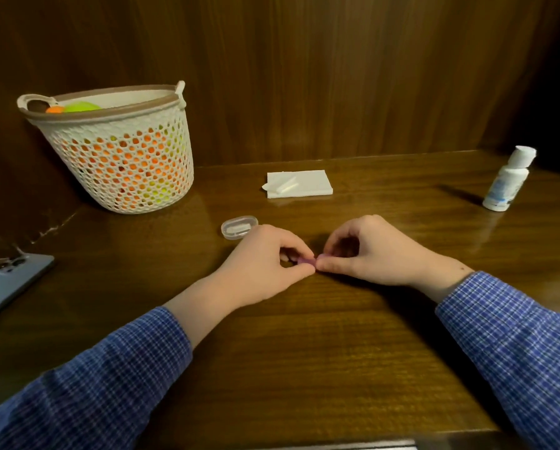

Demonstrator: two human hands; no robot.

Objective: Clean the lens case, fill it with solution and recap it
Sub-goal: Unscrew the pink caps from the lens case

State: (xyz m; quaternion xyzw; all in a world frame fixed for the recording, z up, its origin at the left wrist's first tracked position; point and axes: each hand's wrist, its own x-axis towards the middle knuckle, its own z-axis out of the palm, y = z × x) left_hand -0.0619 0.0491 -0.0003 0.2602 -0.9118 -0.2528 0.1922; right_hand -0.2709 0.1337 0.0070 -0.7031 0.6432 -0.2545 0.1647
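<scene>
Wooden table carries all items. Perforated basket stands far left, holding orange and green objects. Phone lies at left edge. Folded tissue lies centre rear; solution bottle stands upright far right. Clear oval box sits just beside left hand. Left hand and right hand both pinch a small pink lens case at centre, fingertips meeting; the case is mostly hidden.

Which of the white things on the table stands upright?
The solution bottle at far right stands upright on its base; the tissue stack and clear plastic case lie flat.
</scene>
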